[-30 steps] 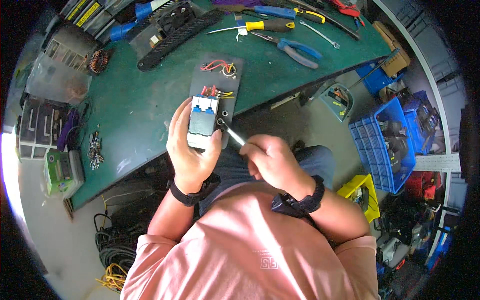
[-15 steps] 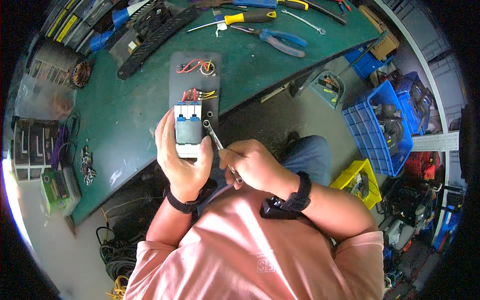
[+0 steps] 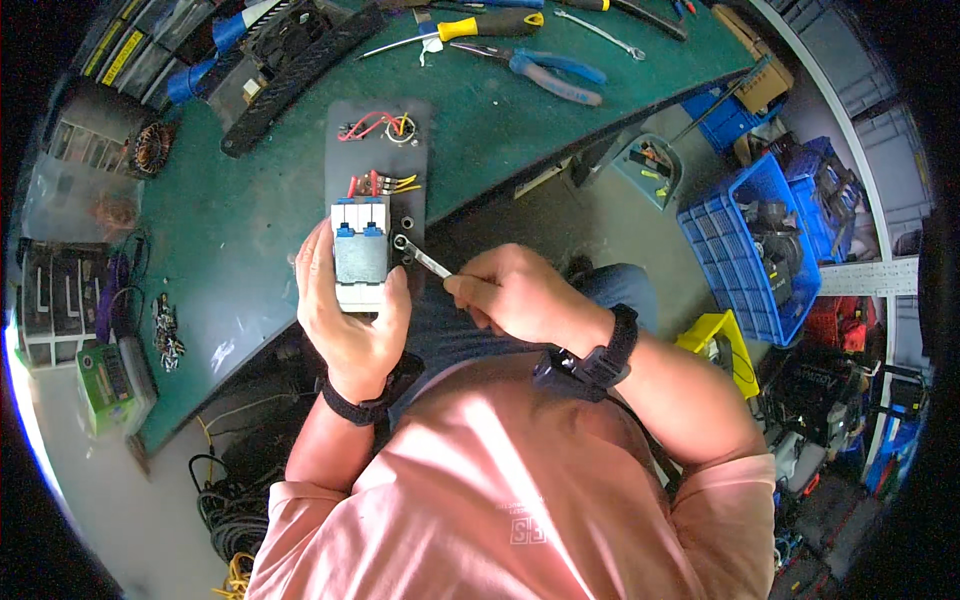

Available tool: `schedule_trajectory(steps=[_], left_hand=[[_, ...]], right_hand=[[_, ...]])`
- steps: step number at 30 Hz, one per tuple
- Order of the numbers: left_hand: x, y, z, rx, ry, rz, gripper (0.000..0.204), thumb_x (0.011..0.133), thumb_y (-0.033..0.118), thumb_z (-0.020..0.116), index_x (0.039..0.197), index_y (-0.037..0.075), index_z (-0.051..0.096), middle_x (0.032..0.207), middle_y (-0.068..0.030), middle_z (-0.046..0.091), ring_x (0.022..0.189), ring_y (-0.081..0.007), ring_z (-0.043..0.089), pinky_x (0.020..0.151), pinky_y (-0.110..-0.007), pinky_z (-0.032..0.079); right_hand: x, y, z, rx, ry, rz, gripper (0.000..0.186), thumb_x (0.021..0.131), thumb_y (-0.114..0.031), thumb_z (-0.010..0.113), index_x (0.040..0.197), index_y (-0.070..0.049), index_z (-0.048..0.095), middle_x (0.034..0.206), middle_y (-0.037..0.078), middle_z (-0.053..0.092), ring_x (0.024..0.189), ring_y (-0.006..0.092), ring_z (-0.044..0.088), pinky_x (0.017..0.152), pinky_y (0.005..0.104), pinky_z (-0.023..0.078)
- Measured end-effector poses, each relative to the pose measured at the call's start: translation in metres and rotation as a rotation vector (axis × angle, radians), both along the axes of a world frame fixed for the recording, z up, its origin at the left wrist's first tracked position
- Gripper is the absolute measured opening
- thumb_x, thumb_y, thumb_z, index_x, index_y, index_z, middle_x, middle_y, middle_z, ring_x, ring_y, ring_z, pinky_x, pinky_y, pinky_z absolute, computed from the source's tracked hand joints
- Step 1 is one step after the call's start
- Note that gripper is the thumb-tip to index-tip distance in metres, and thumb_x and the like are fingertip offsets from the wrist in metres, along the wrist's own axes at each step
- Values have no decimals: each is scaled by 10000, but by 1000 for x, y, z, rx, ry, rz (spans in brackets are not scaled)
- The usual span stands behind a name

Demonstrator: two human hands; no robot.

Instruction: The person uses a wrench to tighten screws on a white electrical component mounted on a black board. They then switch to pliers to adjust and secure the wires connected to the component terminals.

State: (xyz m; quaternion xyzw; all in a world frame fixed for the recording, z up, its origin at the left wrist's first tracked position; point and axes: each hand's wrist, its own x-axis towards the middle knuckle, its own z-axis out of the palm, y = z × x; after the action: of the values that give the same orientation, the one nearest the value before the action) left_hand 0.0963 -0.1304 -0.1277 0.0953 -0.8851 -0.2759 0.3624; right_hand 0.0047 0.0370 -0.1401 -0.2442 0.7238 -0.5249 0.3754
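A white and grey circuit breaker [image 3: 361,258] with blue toggles is held by my left hand [image 3: 345,345], its fingers along the left side and thumb on the right. It lies over the near part of a dark grey plate [image 3: 378,158]. My right hand [image 3: 520,292] is closed around a wrench [image 3: 430,262]. The ring end of that wrench sits at the plate's right edge, just right of the breaker; whether it is seated on a fastener I cannot tell. A small nut [image 3: 407,222] shows above it. Red and yellow wires [image 3: 385,185] lie beyond the breaker.
On the green workbench [image 3: 250,190] lie pliers [image 3: 545,75], a yellow-handled screwdriver [image 3: 480,25], another wrench [image 3: 605,35] and a black ridged bar [image 3: 290,90]. A blue crate [image 3: 735,255] and a yellow bin [image 3: 720,345] stand to the right. Tangled cables [image 3: 225,510] lie at lower left.
The wrench handle has swung outward, away from me and to the right, as my right hand moved. My left hand keeps its hold on the breaker. The whole view has shifted slightly.
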Motion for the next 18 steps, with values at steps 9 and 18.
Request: schedule_trajectory(steps=[9,18], left_hand=[[-1,1,-2,14,12,12,599,694,116,692,1225,-81,496,1158,-265,568,1057,-416,556,958,-459,416],[-2,1,-1,-30,-7,26,623,654,91,714,1216,-72,499,1138,-265,578,1047,-415,568,937,-457,439]], right_hand=[[-10,2,-4,-21,90,19,345,925,-255,587,698,-2,643,519,28,541,476,93,507,454,276,390],[-16,4,-9,-76,183,28,315,914,-239,596,722,5,654,525,49,551,483,108,497,471,313,393]])
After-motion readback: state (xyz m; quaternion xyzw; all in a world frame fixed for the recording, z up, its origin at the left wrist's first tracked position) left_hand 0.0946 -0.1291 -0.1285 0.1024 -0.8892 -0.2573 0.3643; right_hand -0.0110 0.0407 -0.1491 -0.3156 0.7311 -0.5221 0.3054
